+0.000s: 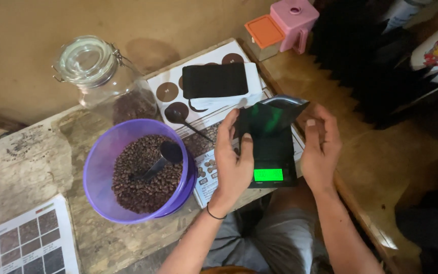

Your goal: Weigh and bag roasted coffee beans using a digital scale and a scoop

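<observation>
Hands: left (pixel 233 165) grips the dark foil pouch (pixel 269 124) above the digital scale (pixel 269 175); right (pixel 321 147) open beside it. Pouch could tip, being lightly held.

Dark foil pouch (pixel 269 122) stands above the scale's green screen (pixel 268 175).
</observation>
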